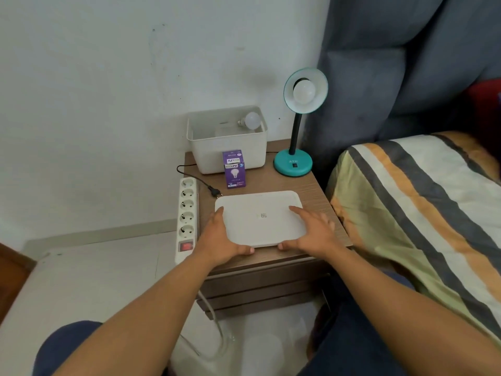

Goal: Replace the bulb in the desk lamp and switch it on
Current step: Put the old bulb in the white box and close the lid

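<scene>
A teal desk lamp [294, 161] stands at the back right of the wooden nightstand [311, 185], with a white bulb [304, 91] in its shade. The lamp's black plug [214, 191] lies loose on the top. A purple bulb box [234, 169] stands upright in front of a white bin [227, 147] that holds a loose bulb [250, 120]. A flat white lid [260, 217] lies near the front edge. My left hand [223, 238] grips its left front corner and my right hand [311, 230] its right front corner.
A white power strip [187, 213] with a red switch lies along the nightstand's left side. A bed with a striped cover [420, 207] and a grey headboard [393, 77] are on the right. The wall is close behind.
</scene>
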